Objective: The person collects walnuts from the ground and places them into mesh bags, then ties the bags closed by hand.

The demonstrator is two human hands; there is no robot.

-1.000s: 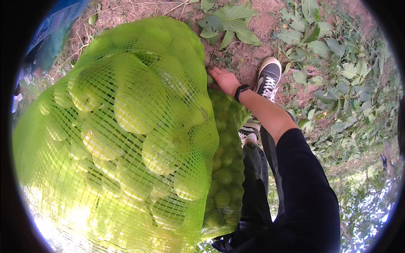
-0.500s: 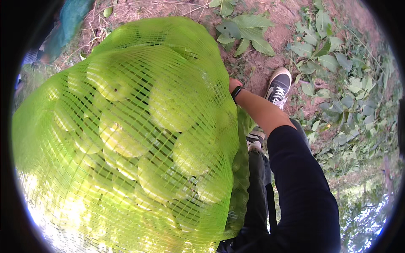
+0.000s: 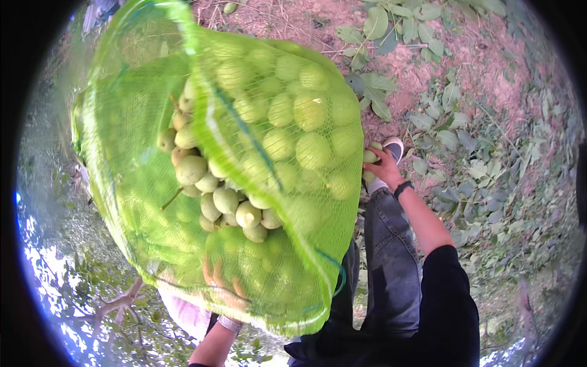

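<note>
A large green mesh bag (image 3: 137, 244) leans before me, its wide mouth held apart by a loose rim. Inside it lie many round green fruits, which look like walnuts in their husks (image 3: 225, 200); several show bare through the mouth, the others through the netting. My left hand (image 3: 225, 287), with a band at the wrist, is seen through the mesh at the bag's near lower edge, fingers stretched out and spread against the netting. Low at the bag's right side, my right hand (image 3: 385, 169), wearing a dark wristband, has its fingers closed round green walnuts (image 3: 370, 155).
My shoe (image 3: 394, 147) and trouser leg (image 3: 394, 251) are just right of the bag. Leafy cut twigs (image 3: 449, 122) litter the reddish soil (image 3: 416, 79). One loose green fruit (image 3: 230, 8) lies at the far side. Bare branches (image 3: 119, 303) show at lower left.
The bag has shifted, so its open mouth and the fruits inside now show. My left hand has come into view. My right hand, hidden behind the bag before, now shows with green walnuts.
</note>
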